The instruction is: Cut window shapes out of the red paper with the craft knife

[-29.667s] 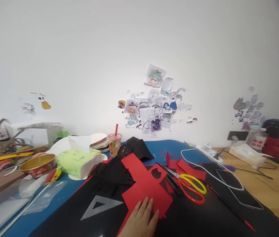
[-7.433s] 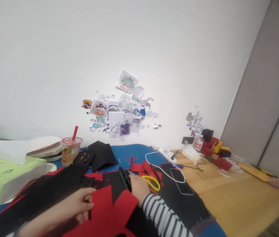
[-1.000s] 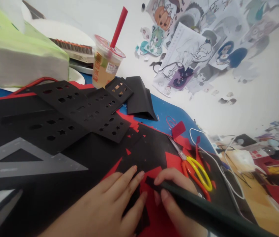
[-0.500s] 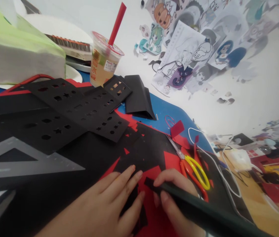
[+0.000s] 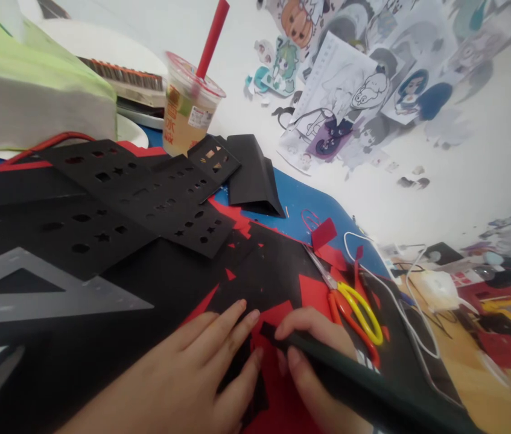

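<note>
My left hand (image 5: pixel 201 361) lies flat with its fingers apart, pressing on dark and red paper at the bottom middle. Close beside it, my right hand (image 5: pixel 314 355) pinches the narrow end of a long black strip (image 5: pixel 368 383), which looks like folded card and runs off toward the lower right corner. Under both hands is a sheet of red paper (image 5: pixel 280 398), partly covered. Scissors (image 5: pixel 355 304) with yellow and orange handles rest just beyond my right hand. Black card with punched shapes (image 5: pixel 155 226) spreads out farther back on the left.
A grey set square (image 5: pixel 83 295) lies at left. Behind stand a drink cup (image 5: pixel 187 114) with a red straw, a folded black card (image 5: pixel 253 175) and a pale green pack (image 5: pixel 33 90). Red scraps (image 5: pixel 325 234) and a white cable (image 5: pixel 395 295) are at right.
Both hands and the black strip sit slightly farther left in view, along with the surroundings. My grip on the strip looks the same.
</note>
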A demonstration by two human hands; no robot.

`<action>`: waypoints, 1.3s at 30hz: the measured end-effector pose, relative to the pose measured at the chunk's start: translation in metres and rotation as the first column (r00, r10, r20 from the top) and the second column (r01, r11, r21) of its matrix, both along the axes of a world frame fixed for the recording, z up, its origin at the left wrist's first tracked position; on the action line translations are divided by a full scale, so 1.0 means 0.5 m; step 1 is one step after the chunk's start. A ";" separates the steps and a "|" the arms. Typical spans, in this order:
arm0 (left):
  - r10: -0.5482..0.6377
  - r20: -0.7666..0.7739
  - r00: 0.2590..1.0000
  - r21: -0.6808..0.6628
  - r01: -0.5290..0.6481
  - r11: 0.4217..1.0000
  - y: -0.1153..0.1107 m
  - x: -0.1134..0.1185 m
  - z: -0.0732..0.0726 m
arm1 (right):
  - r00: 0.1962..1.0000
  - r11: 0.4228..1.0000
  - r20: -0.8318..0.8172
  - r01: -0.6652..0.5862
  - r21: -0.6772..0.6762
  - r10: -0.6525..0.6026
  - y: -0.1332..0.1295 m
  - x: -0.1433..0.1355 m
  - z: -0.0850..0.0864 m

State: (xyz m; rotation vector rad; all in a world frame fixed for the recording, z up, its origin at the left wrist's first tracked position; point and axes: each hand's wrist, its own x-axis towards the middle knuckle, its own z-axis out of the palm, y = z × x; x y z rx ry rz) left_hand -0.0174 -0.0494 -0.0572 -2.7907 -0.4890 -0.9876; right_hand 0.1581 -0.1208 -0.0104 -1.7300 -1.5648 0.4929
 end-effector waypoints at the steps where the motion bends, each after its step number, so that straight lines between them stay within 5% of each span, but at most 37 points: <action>1: -0.007 0.004 1.000 0.000 0.007 1.000 0.000 0.000 -0.001 | 1.000 1.000 -0.015 0.001 0.006 -0.001 0.000 0.000 0.000; 26: -0.009 -0.010 1.000 0.019 0.009 1.000 0.000 -0.002 0.009 | 0.998 0.999 -0.056 -0.003 0.040 0.005 -0.001 -0.001 -0.003; 33: -0.011 -0.004 1.000 0.020 0.011 1.000 -0.007 0.000 0.005 | 0.989 0.992 0.084 -0.122 0.040 0.118 -0.001 0.013 0.001; 39: -0.013 0.000 1.000 0.005 0.013 1.000 -0.004 0.000 0.001 | 0.999 0.998 0.031 -0.032 0.060 0.030 0.003 -0.002 0.003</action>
